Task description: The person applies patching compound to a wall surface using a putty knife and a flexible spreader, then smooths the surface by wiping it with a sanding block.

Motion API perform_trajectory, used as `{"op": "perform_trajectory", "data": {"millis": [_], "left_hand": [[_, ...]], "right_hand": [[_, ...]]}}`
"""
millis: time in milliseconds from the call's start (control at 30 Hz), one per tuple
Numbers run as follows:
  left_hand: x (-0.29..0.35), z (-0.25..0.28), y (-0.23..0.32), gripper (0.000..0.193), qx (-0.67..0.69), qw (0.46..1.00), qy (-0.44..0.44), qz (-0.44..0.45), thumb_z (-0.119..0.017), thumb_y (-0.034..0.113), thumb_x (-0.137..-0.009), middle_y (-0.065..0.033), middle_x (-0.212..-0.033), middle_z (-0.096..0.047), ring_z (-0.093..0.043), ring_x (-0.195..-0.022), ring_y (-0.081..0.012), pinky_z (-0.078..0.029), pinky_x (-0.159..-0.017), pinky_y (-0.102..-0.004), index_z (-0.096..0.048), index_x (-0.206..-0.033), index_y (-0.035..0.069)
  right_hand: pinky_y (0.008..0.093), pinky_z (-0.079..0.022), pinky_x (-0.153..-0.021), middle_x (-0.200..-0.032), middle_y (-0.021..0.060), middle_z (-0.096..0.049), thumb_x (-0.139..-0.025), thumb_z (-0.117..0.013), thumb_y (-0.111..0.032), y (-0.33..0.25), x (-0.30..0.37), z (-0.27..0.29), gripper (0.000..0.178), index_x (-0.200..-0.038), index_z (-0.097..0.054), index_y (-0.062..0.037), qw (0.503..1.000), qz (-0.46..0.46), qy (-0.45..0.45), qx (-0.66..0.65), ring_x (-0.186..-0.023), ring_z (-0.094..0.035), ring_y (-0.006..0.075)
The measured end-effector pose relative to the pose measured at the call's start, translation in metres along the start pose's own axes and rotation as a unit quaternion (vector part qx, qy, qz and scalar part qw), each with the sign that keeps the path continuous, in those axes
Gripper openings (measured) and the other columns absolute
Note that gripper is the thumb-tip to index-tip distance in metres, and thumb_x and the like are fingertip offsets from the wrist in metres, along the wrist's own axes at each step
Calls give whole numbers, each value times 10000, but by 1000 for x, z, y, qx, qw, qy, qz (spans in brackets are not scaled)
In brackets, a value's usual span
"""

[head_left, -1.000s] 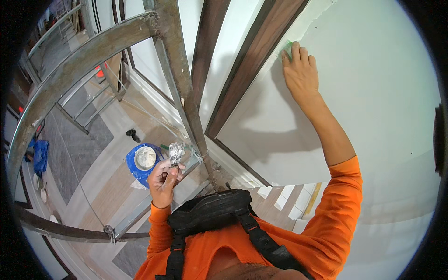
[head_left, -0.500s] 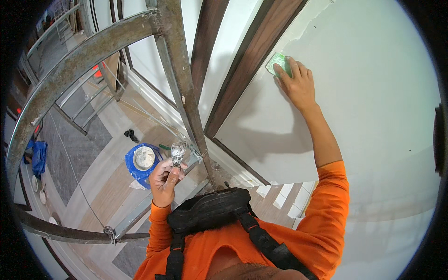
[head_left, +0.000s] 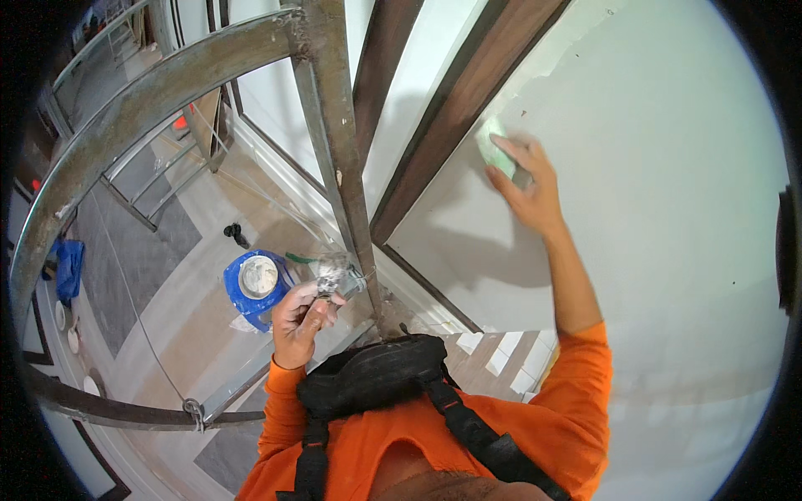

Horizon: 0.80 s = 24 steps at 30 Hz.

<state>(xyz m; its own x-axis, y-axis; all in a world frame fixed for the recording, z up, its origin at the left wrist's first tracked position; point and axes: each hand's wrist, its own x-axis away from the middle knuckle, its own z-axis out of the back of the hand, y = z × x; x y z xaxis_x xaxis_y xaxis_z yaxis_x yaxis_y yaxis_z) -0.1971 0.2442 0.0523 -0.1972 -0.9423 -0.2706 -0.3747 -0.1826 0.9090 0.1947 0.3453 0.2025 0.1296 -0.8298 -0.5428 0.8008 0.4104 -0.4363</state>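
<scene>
My right hand [head_left: 533, 190] is raised against the white wall [head_left: 668, 209], its fingers and thumb closed on a pale green flat spreader [head_left: 494, 150]. Motion smears the spreader, which lies close to the wall beside a dark brown wooden trim [head_left: 468, 108]. Lower down on the left, my left hand [head_left: 299, 326] grips a small putty knife [head_left: 332, 271] with its blade pointing up. White putty coats that blade and the fingertips; its handle is mostly hidden in the hand. Near the trim, a lighter patch [head_left: 535, 79] with a ragged edge shows on the wall.
A rusty metal frame [head_left: 167, 71] curves round my left side, with an upright post [head_left: 330, 108] between me and the wall. Far below, a round tub of white putty [head_left: 258, 277] stands on blue plastic [head_left: 242, 305]. Another metal scaffold [head_left: 159, 179] stands at far left.
My right hand and the spreader have shifted slightly down the wall, with the spreader now tilted and blurred. The left hand keeps the putty knife in nearly the same place.
</scene>
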Motion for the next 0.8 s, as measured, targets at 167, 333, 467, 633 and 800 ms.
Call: {"op": "perform_trajectory", "data": {"millis": [167, 333, 467, 633, 800], "left_hand": [[-27, -33, 43, 372, -26, 987, -130, 92, -545, 99, -1049, -116, -1021, -735, -558, -656, -56, -449, -564, -217, -531, -1406, -6], [-56, -58, 68, 429, -97, 972, -180, 118, -529, 87, -1050, -85, -965, -728, -538, -650, -50, -453, -582, -214, -482, -1464, -13], [-61, -69, 71, 439, -85, 976, -163, 116, -525, 79, -1044, -76, -948, -728, -530, -648, -60, -476, -629, -224, -480, -1471, -14], [-62, -69, 64, 447, -99, 973, -169, 120, -530, 69, -1037, -79, -964, -734, -532, -657, -58, -484, -647, -229, -485, -1474, -15], [-62, -66, 56, 437, -108, 971, -189, 98, -540, 59, -1030, -84, -966, -736, -521, -650, -46, -473, -641, -217, -509, -1461, -9]], "right_hand": [[410, -551, -854, -1326, 245, -617, -999, -563, -430, -48, 66, -39, 644, -1463, -476, 8, 742, -242, 0, -625, -1060, -664, 325], [436, -544, -854, -1338, 257, -584, -996, -485, -443, -63, 94, -57, 668, -1475, -428, 18, 650, -238, -23, -721, -1085, -643, 367], [416, -544, -835, -1288, 269, -609, -956, -535, -480, -53, 108, -61, 737, -1430, -452, 79, 693, -226, -57, -682, -1060, -655, 344], [365, -545, -809, -1142, 265, -679, -913, -595, -493, -53, 113, -58, 758, -1314, -542, 149, 765, -219, -93, -599, -975, -680, 294], [338, -540, -788, -1051, 223, -720, -894, -638, -409, -52, 120, -60, 594, -1164, -667, 120, 792, -232, -85, -558, -880, -678, 239]]}}
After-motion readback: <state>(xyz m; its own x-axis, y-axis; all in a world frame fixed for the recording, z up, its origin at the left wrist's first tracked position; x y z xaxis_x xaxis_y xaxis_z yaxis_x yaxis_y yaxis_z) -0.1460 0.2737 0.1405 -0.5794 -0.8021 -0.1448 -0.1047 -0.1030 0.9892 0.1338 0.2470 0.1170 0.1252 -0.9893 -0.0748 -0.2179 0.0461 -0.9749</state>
